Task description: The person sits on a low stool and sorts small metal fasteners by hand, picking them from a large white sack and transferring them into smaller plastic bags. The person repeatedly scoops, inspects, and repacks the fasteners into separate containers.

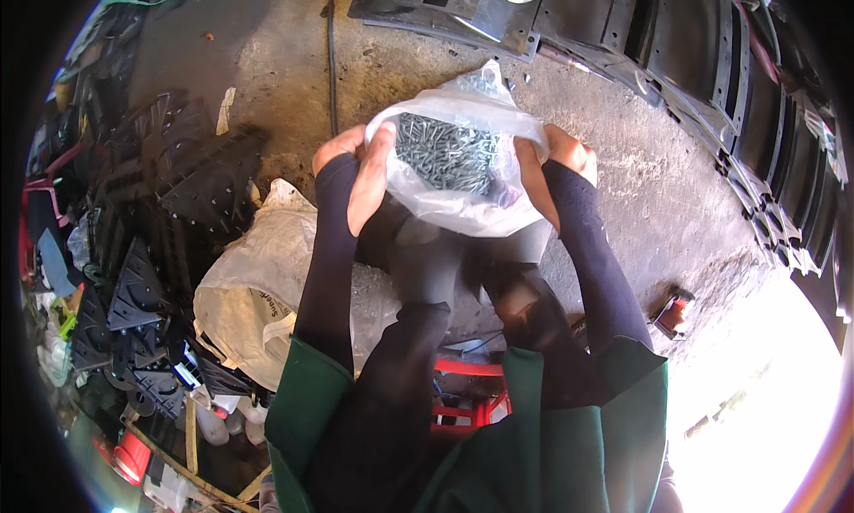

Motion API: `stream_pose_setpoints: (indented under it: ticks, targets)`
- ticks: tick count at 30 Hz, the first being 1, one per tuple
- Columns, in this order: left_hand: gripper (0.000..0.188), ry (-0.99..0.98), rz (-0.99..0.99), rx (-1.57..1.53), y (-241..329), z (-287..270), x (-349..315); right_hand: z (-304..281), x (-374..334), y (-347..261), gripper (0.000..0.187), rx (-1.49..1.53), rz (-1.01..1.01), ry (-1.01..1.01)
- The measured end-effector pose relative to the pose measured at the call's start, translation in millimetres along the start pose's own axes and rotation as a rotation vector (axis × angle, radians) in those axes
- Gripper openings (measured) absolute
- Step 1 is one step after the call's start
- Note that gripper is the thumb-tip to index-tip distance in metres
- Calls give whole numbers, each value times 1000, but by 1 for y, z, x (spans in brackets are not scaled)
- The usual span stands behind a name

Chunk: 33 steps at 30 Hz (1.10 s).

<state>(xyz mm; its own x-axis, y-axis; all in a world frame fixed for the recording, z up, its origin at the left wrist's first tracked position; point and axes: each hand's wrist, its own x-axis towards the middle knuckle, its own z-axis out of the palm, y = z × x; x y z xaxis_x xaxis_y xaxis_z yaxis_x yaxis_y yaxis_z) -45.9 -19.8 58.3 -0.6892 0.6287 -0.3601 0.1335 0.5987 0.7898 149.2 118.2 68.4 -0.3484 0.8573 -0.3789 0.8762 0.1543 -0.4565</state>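
Note:
Between my two hands is a translucent white plastic bag (445,212), its mouth spread wide over my knees. A heap of small grey metal screws or nails (445,155) fills it; their exact kind is too small to tell. My left hand (360,171) grips the bag's rim on the left side, thumb on the inner edge. On the opposite side my right hand (556,171) pinches the rim, thumb also toward the inside. The fingers under the plastic are partly hidden.
A white woven sack (240,308) slumps left of my legs, beside black metal brackets (138,291). Dark perforated metal panels (685,33) line the upper right. A black cable (331,68) crosses the concrete floor. Something red (480,412) shows beneath me, and a red bucket (132,457) lower left.

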Motion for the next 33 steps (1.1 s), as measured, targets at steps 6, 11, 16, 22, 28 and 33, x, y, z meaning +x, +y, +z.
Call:
stream_pose_setpoints:
  ticks: [6,11,16,22,28,33]
  targets:
    - [36,38,-46,111,14,-1,-6,10,7,6,30,41,-308,142]
    - [32,243,128,105,32,13,-36,4,40,6,18,23,-246,182]
    - [24,-125,356,494,42,19,-54,-8,7,-5,20,96,-548,366]
    - [20,-148,541,458,42,33,-36,31,-23,6,23,213,-325,-88]
    - [7,-373,488,784,24,39,-28,84,7,39,11,94,-204,-202]
    - [6,-380,489,761,14,41,-31,95,9,45,11,48,-182,-215]
